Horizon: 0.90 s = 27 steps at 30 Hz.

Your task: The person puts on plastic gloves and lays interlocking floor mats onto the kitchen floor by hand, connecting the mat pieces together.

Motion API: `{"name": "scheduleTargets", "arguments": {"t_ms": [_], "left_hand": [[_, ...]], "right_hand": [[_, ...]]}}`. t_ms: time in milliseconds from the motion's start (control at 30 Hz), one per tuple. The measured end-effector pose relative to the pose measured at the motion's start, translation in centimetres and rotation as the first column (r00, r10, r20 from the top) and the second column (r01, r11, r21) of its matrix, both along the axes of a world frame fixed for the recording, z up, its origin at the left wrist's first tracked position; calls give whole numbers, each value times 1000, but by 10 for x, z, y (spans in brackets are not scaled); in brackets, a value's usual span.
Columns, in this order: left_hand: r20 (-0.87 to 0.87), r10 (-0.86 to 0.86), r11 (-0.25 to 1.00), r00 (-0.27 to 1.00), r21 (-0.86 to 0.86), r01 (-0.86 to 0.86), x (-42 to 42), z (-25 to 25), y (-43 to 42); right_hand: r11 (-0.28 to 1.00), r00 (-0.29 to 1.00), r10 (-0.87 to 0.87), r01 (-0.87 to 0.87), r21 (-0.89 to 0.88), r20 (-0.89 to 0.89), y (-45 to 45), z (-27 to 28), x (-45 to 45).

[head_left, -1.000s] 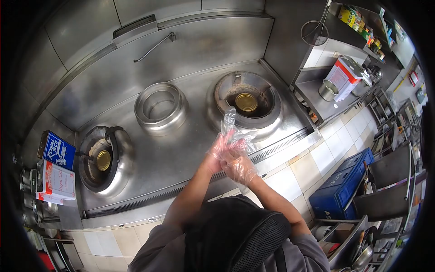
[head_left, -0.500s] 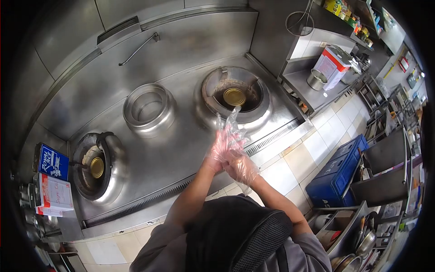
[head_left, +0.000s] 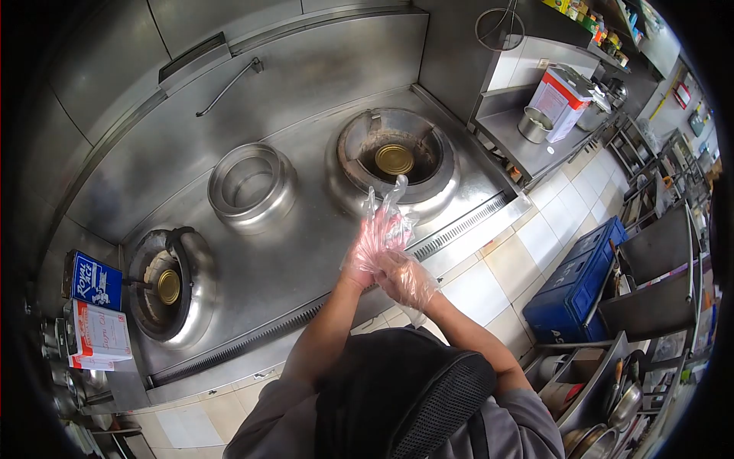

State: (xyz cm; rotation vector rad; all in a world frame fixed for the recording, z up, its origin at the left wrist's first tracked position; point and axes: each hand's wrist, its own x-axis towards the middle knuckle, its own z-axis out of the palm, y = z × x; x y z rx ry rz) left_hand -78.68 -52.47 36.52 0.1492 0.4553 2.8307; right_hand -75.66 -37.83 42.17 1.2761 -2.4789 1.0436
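Note:
Clear loose plastic gloves cover both my hands, which meet in front of me above the front edge of the steel range. My left hand (head_left: 376, 241) points forward with its fingers stretched out inside its plastic glove (head_left: 394, 193), whose slack fingertips stick out beyond. My right hand (head_left: 405, 279) is closed against the base of my left hand, bunching the glove there; its fingertips are partly hidden. Just beyond is the right wok burner (head_left: 443, 164), with a round gold-coloured lid-like disc (head_left: 394, 159) in its middle.
Left of my hands are a steel ring-shaped well (head_left: 252, 187) and another wok burner (head_left: 200, 294). Tins (head_left: 99, 336) stand at the far left. A blue bin (head_left: 573, 283) is on the tiled floor to the right, near shelves with pans (head_left: 627, 405). A small pot (head_left: 535, 125) sits on the side counter.
The view has shifted slightly. My hands stay together in nearly the same place, and the glove's slack fingertips over my left hand are more spread apart.

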Motion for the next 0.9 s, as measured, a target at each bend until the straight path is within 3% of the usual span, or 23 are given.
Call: {"name": "scheduleTargets", "arguments": {"t_ms": [100, 300, 400, 700, 900], "left_hand": [[27, -22, 992, 999, -124, 25, 13, 23, 1], [70, -40, 988, 997, -147, 50, 17, 35, 6], [80, 46, 962, 996, -271, -23, 15, 32, 10], [112, 57, 960, 992, -278, -24, 10, 21, 13], [83, -82, 992, 993, -86, 89, 8, 2, 14]], "right_hand": [[1000, 1000, 2, -1, -9, 9, 0, -2, -1], [1000, 1000, 9, -9, -2, -2, 1, -2, -1], [998, 998, 59, -59, 23, 12, 7, -5, -3], [999, 998, 34, -35, 8, 60, 15, -9, -1], [999, 999, 34, -33, -18, 42, 20, -14, -2]]}}
